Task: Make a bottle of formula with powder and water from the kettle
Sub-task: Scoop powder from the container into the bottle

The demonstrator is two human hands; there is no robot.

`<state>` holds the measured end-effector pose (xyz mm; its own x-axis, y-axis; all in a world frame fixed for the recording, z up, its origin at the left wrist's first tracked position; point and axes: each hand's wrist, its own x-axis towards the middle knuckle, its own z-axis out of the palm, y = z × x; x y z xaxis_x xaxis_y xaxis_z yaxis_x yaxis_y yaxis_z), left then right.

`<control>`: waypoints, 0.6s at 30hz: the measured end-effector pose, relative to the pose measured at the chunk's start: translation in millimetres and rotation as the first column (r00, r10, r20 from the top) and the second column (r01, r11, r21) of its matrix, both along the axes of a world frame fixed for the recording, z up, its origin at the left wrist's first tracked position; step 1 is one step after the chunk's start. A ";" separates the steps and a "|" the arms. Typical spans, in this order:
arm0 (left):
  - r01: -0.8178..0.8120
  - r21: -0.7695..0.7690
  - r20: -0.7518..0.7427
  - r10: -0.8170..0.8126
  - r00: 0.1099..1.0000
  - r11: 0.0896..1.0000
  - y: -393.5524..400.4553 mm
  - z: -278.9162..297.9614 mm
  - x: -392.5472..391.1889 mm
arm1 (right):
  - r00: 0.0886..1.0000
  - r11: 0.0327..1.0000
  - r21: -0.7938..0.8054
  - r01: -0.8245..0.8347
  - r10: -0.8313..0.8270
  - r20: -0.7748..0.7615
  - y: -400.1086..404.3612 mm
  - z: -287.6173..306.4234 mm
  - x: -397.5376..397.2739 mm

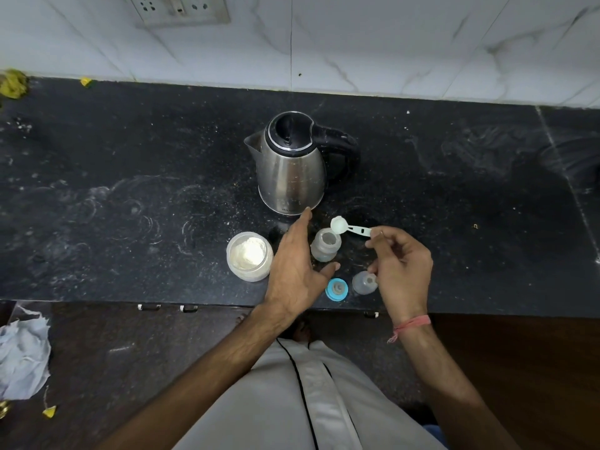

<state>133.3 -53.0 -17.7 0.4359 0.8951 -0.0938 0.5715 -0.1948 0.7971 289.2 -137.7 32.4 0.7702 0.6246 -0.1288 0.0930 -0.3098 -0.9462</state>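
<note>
A steel kettle with a black lid and handle stands mid-counter. In front of it stands an open, clear baby bottle. My right hand pinches the handle of a white scoop, its bowl hovering over the bottle's mouth. With straight fingers, my left hand hovers just left of the bottle, thumb near its base. An open jar of white powder sits to the left. The blue teat ring and a clear cap lie near the front edge.
The black stone counter is dusted with powder marks. A white tiled wall with a socket plate runs behind. A crumpled grey cloth lies on the floor at lower left. Yellow scraps sit at the far left corner.
</note>
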 end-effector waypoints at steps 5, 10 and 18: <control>0.005 0.279 -0.094 0.022 0.995 0.960 -4.2 31.5 -37.4 | 0.997 0.999 0.037 -0.011 0.014 -0.081 2.4 4.3 -4.9; -0.116 0.417 -0.205 0.218 0.954 0.901 11.9 35.5 -86.9 | 0.996 0.994 0.097 -0.047 0.055 -0.075 13.0 14.2 -23.7; -0.263 0.140 -0.173 0.286 0.943 0.955 22.1 17.0 -123.3 | 0.930 0.929 0.032 -0.368 0.366 0.042 41.1 2.8 -65.4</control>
